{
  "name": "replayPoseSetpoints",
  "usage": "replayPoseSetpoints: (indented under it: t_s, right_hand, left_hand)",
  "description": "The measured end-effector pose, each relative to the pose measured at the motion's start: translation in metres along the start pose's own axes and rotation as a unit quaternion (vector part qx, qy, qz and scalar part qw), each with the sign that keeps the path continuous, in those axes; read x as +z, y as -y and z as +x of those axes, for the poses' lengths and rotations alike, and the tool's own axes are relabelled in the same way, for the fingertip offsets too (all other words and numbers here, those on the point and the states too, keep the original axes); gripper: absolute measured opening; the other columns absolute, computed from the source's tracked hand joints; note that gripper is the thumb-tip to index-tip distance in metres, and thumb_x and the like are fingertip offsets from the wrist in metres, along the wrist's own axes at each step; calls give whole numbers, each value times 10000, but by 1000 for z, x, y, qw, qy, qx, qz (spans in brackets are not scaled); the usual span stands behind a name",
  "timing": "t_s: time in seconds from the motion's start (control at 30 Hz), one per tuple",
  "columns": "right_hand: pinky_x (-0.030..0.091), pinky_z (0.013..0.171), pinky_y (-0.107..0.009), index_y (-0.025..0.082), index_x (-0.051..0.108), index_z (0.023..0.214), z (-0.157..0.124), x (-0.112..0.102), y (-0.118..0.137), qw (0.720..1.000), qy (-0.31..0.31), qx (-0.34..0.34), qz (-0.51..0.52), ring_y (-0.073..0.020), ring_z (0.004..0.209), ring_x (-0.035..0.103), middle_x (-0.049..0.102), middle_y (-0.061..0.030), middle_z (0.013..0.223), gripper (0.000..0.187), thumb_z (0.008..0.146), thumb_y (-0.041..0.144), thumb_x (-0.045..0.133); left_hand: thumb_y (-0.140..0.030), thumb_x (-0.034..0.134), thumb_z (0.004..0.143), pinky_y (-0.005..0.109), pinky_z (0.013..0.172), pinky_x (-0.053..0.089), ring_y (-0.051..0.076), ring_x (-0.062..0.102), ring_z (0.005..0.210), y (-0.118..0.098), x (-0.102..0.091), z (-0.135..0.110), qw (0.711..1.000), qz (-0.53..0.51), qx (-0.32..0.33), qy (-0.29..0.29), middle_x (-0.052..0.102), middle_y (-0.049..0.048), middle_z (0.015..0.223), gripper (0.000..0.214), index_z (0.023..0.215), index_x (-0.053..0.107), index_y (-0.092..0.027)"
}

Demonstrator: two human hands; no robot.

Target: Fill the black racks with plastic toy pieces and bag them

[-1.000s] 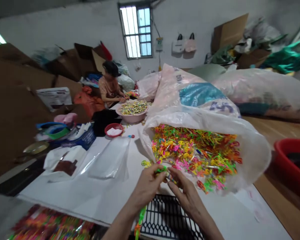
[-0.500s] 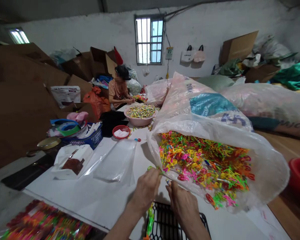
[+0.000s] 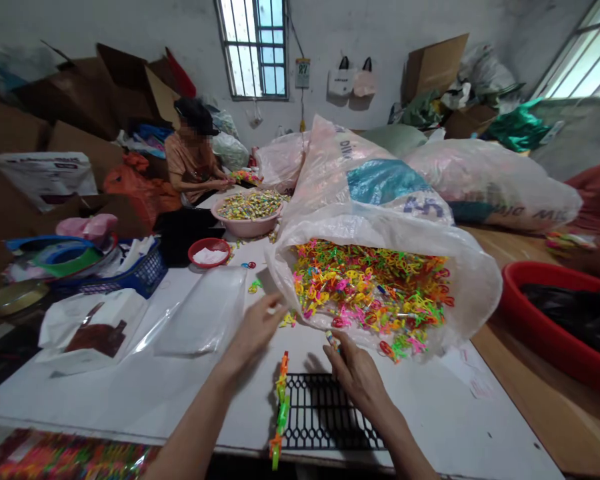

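Both apart, left hand (image 3: 256, 328) open near the plastic sack (image 3: 380, 220), right hand (image 3: 354, 377) pinching a small plastic piece (image 3: 332, 341)

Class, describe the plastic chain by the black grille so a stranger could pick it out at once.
On the white table, find the big sack of bright plastic pieces. Below its mouth lies a black lattice grille. The chain runs along its left edge: orange, yellow and green pieces linked together, unlike the loose heap.

Two bare forearms (image 3: 193, 417), bare left hand (image 3: 255, 327), bare right hand (image 3: 353, 377)
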State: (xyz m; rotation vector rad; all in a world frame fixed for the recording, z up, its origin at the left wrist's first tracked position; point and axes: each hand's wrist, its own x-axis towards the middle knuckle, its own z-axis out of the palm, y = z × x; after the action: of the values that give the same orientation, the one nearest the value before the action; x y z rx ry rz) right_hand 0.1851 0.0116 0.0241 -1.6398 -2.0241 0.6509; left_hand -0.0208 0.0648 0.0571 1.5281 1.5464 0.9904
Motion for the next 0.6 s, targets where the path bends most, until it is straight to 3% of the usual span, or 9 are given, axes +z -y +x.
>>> replayPoseSetpoints:
  t_s: [0.03, 0.1, 0.2, 0.27, 0.37, 0.43, 0.53, 0.6]
  right_hand:
    - [430, 575, -268, 131, 437, 1275, 3, 2, 4, 1000, -22, -8, 1, -211, 639, 639, 679, -69, 727, 475, 912, 413, 318]
    - [435, 559, -275, 121, 366, 1342, 8, 5, 16, 998, -63, -22, -17, -215, 613, 637, 680, -80, 724, 500, 909, 363, 307]
    - [449, 560, -279, 119, 335, 1370, 8, 3, 28, 996, -76, -35, -39, -214, 612, 639, 679, -89, 723, 507, 887, 272, 317]
    - [467, 580, -274, 140, 285, 1396, 3, -5, 18, 997, -44, -59, -21, -200, 643, 639, 678, -73, 762, 530, 884, 268, 339]
    - [491, 670, -279, 199, 331, 1374, -6, -22, -34, 995, -25, -85, -43, -184, 775, 626, 656, -80, 939, 495, 887, 279, 368]
    - [481, 753, -336, 202, 503, 1246, -7, -30, -83, 984, -73, -50, -157, -228, 919, 588, 605, -128, 1075, 399, 870, 223, 372]
    - [435, 827, -389, 199, 588, 1132, -1, -34, -139, 953, -84, -18, -290, -268, 1015, 524, 566, -143, 1132, 339, 851, 164, 402]
    - [399, 868, -383, 177, 604, 1081, 1, -37, -152, 947, -70, -28, -312, -260, 1032, 494, 582, -135, 1090, 287, 878, 192, 403]
  left_hand:
    - [-465, 520, 780, 368, 872, 422, 244, 556, 997, -9, 12, -12, 996, -45, 2, 77, 622, 94, 1044, 395, 1033, 596, -173]
    - [-472, 514, 788, 358, 859, 422, 228, 568, 925, -23, 38, -31, 981, -118, 19, 154, 639, 73, 927, 368, 952, 614, -159]
    - [-481, 485, 809, 339, 811, 428, 200, 557, 831, -33, 65, -45, 971, -179, 42, 153, 621, 48, 799, 357, 842, 604, -147]
    - [-476, 477, 819, 327, 798, 424, 191, 550, 825, -36, 65, -45, 975, -179, 46, 123, 615, 40, 789, 346, 826, 598, -153]
    - [-461, 519, 796, 325, 821, 416, 188, 556, 868, -36, 43, -41, 986, -159, 32, 39, 633, 49, 868, 317, 880, 606, -168]
    - [-463, 557, 765, 324, 791, 432, 178, 572, 827, -34, 28, -39, 984, -179, 0, 11, 642, 59, 882, 360, 962, 594, -163]
    - [-451, 577, 753, 278, 637, 437, 132, 548, 654, -34, 28, -44, 970, -234, -47, 48, 625, 43, 792, 473, 1108, 530, -141]
    - [-431, 573, 762, 251, 581, 411, 107, 510, 596, -38, 44, -50, 959, -260, -58, 93, 602, 26, 761, 508, 1173, 493, -144]
